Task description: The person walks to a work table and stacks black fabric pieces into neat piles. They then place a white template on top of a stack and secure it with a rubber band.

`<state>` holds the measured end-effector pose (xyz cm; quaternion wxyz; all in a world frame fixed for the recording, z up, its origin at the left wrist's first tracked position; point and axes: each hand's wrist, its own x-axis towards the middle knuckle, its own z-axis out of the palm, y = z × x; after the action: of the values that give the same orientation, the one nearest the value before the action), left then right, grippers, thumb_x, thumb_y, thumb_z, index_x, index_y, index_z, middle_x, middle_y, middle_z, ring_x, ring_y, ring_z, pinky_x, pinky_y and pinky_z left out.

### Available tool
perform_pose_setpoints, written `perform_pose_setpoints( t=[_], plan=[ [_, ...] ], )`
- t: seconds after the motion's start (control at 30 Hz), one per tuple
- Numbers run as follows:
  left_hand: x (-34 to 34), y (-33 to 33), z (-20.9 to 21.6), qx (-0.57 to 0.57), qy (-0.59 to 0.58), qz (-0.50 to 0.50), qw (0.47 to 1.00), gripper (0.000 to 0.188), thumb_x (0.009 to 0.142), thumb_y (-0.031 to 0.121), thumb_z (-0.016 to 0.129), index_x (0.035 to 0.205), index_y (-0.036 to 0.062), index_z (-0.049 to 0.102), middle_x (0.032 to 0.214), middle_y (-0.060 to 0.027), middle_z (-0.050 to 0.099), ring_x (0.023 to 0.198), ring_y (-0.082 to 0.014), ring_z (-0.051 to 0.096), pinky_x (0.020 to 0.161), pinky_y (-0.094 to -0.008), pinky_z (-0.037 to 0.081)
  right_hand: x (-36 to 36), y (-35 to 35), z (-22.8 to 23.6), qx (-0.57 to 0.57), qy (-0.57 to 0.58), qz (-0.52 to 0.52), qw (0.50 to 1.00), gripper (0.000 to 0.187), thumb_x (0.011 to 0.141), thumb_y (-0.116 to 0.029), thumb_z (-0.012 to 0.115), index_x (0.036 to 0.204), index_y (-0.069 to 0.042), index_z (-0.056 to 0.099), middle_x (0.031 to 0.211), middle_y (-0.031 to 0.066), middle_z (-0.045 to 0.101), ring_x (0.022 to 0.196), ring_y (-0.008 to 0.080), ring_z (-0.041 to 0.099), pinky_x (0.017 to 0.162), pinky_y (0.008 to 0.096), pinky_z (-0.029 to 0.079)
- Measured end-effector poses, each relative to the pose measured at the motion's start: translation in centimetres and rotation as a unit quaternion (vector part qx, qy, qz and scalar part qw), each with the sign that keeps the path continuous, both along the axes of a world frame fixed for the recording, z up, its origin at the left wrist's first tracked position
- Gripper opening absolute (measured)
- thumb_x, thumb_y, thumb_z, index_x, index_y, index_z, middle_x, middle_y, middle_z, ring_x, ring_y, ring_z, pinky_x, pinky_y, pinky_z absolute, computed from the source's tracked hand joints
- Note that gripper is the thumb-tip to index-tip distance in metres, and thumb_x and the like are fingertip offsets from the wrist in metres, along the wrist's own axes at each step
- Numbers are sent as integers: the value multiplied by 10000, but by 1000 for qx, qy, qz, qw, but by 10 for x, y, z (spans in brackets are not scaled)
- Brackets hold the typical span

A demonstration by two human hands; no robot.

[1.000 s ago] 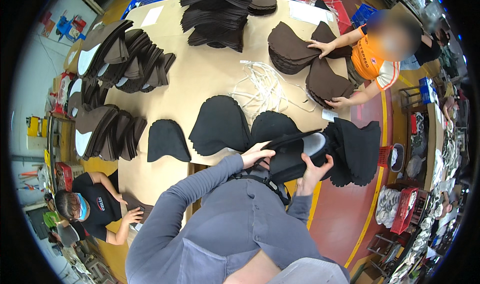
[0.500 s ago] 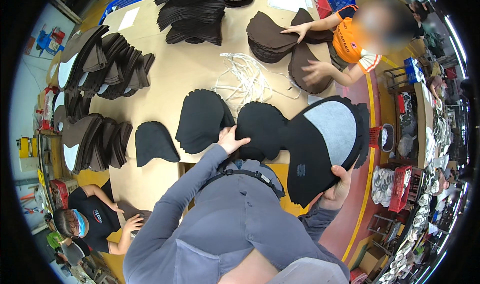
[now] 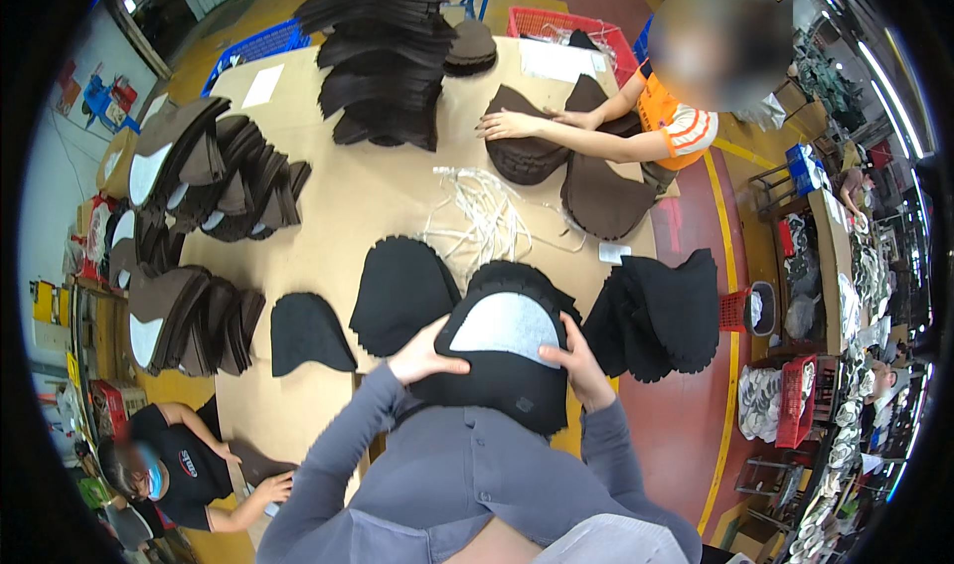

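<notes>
Close in front of my body is a black fabric piece [image 3: 477,383] with a light grey patch [image 3: 509,322] on its upper part. My left hand [image 3: 429,357] grips its left edge, thumb on top. At the right edge my right hand [image 3: 584,365] pinches it, the thumb near the patch. Further black pieces with notched edges show just behind it; whether my fingers hold these too is hidden. A black stack [image 3: 399,298] lies beyond my left hand, with a smaller black piece [image 3: 310,333] farther left. More black pieces [image 3: 678,311] lie fanned out right of my right hand.
White strings [image 3: 485,211] lie tangled mid-table. Brown stacks [image 3: 184,311] line the left side, and dark piles [image 3: 383,72] stand at the back. A co-worker in orange presses both hands on a brown stack [image 3: 527,161]; another person in black [image 3: 189,470] works at lower left.
The patched black piece has come from the right to the middle. My left hand has left the middle stack for its edge. The co-worker's hands have come together on one brown stack.
</notes>
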<state>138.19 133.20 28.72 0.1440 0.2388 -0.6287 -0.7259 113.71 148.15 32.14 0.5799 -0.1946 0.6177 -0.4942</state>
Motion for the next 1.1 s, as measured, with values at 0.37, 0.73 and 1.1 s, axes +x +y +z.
perform_pose_setpoints(
  t=[0.37, 0.73, 1.1],
  plan=[
    [10, 21, 31, -65, -67, 20, 995, 869, 662, 277, 866, 1329, 15, 374, 1246, -169, 552, 1174, -238, 520, 1003, -356, 397, 4, 2, 35, -124, 42, 22, 991, 882, 656, -173, 836, 1387, -38, 361, 1326, 118, 458, 1276, 237, 394, 1077, 333, 280],
    [8, 19, 40, -147, -45, 9, 988, 876, 659, 269, 860, 1337, 11, 368, 1194, -211, 584, 1133, -301, 576, 960, -381, 440, 22, 23, 18, -63, 49, -63, 995, 917, 650, -222, 846, 1383, -49, 324, 1275, 114, 482, 1200, 230, 446, 1033, 345, 338],
    [1, 10, 48, -109, -60, -40, 991, 688, 724, 203, 827, 1236, 23, 403, 1075, -135, 621, 1007, -183, 605, 869, -307, 467, 18, 23, 9, -110, 147, -38, 982, 990, 601, -263, 888, 1382, -31, 325, 1293, 127, 460, 1227, 235, 430, 1051, 348, 327]
  ],
)
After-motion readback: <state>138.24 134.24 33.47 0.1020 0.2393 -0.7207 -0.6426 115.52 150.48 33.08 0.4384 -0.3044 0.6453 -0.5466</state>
